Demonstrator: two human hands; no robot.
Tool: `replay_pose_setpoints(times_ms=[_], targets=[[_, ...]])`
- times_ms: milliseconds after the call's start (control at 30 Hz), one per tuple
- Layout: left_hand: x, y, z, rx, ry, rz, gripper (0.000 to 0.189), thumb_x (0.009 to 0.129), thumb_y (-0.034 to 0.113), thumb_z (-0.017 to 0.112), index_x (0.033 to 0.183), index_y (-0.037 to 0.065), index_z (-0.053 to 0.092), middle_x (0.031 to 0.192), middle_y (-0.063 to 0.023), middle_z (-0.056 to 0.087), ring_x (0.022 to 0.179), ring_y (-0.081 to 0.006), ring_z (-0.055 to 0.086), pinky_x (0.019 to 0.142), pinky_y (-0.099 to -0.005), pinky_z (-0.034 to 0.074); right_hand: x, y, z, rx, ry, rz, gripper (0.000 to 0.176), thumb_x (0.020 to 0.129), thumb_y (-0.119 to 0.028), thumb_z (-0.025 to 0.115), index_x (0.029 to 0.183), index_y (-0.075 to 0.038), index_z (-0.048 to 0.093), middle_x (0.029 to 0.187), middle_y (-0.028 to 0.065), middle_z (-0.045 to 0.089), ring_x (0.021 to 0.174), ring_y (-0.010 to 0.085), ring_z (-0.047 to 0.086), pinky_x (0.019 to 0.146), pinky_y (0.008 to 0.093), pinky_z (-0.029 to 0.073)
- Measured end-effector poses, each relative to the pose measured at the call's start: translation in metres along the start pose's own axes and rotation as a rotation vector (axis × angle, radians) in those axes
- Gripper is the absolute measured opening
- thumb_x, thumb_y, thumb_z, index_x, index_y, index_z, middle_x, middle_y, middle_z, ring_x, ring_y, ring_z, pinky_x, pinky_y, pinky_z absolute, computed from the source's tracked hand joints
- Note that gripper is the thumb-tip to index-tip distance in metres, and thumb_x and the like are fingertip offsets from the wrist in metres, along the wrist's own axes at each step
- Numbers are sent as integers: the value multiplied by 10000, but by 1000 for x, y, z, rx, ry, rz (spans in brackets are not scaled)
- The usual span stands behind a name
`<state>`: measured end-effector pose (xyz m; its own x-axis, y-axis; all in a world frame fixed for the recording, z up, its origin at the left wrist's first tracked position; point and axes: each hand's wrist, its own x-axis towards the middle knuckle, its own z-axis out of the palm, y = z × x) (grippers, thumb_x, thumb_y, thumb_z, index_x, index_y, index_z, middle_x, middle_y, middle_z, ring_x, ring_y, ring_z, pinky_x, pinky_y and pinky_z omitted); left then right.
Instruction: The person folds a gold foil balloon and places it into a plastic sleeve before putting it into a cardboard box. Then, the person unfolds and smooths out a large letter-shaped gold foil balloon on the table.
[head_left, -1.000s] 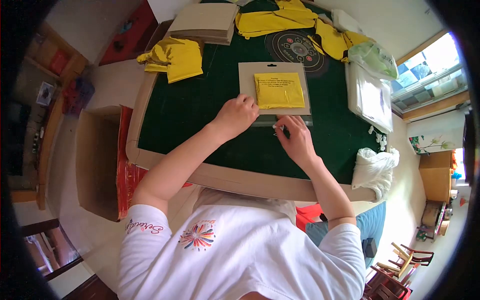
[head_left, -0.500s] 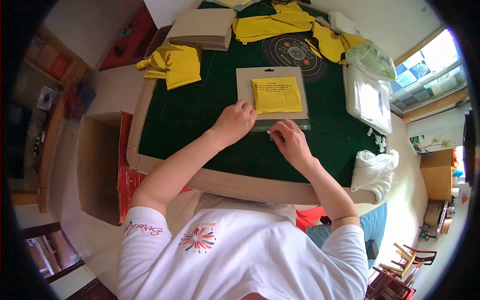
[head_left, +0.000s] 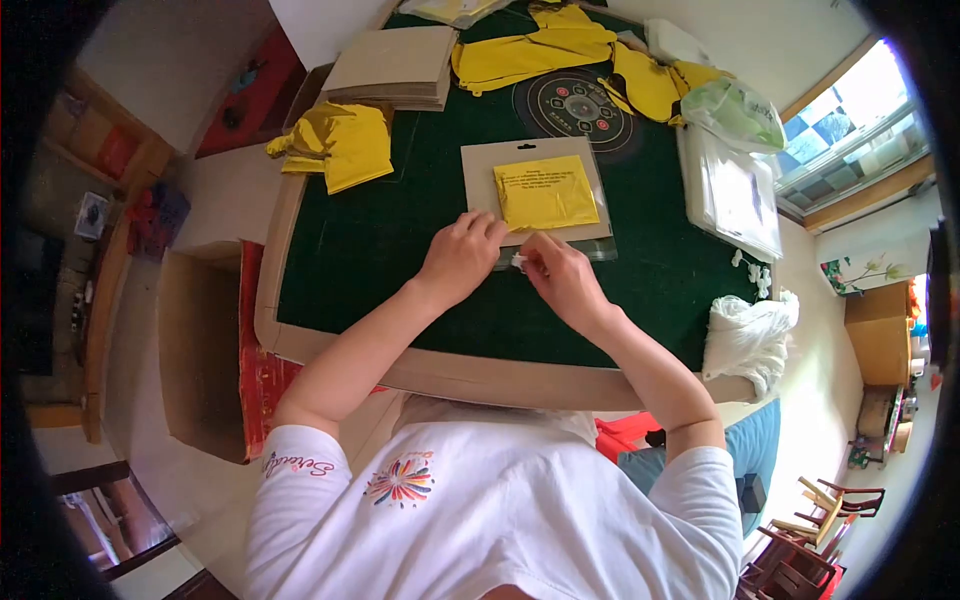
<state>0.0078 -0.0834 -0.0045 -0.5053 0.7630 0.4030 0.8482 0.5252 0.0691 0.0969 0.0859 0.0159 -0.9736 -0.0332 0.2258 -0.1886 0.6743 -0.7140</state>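
Observation:
A clear bag with a brown cardboard backing [head_left: 480, 180] lies on the green table in front of me. On it rests a yellow packet [head_left: 548, 192] with black printed text. My left hand [head_left: 463, 255] has its fingers curled at the bag's lower left edge; what they hold, if anything, is hidden. My right hand [head_left: 562, 275] pinches a small white piece [head_left: 518, 261] at the bag's lower edge, close beside my left hand.
Cardboard sheets [head_left: 390, 68] are stacked at the back left, near a folded yellow bag [head_left: 345, 145]. Further yellow bags [head_left: 535, 55] lie at the back. Clear bags [head_left: 730, 190] and a white string bundle [head_left: 748, 340] are at the right. An open box [head_left: 205, 340] stands left of the table.
My right hand has moved left along the bag's lower edge, nearer my left hand, with the white piece. The packet is slightly turned, and the view has shifted a little.

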Motion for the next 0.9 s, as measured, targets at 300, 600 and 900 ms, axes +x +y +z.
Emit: replay_pose_setpoints(times_ms=[300,600,900], targets=[[0,-4,0,-137,46,-58,224,793,65,665,1004,20,604,1049,-144,655,1035,-283,627,819,-365,552,36,1,22,-550,167,-253,180,800,-140,648,900,-76,513,765,78,549,787,269,577,661,375,472],[1,-3,3,-126,63,-61,164,843,115,630,985,36,607,1001,-141,671,1004,-291,641,808,-379,556,-14,-13,7,-635,-76,-153,414,843,-84,564,1257,-102,540,726,68,613,705,259,626,645,378,501],[0,-5,-7,-221,52,-60,279,797,96,676,1055,44,585,1082,-150,654,1055,-300,626,845,-386,548,18,-29,34,-758,-375,120,588,830,-87,525,1367,72,346,676,139,671,588,294,666,522,393,523]])
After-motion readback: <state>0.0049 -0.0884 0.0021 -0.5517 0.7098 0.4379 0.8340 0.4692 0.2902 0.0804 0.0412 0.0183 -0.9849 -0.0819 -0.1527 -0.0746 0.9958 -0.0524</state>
